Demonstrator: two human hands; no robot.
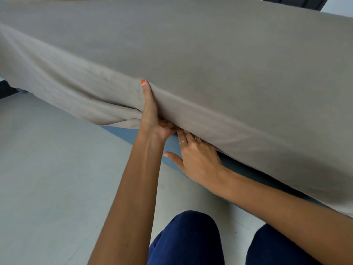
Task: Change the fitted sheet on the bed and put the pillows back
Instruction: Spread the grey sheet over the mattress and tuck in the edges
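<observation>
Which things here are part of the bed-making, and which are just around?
Job: taupe cotton fitted sheet; blue bed base under it; left hand gripping the sheet's edge; right hand, fingers tucked under that edge.

Around: pale grey floor; navy trousers; dark furniture.

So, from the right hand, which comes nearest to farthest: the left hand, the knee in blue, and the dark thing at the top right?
From the right hand:
1. Left hand, touching it, just above-left.
2. Knee, below, towards the camera.
3. Dark thing, across the bed, top right.
</observation>
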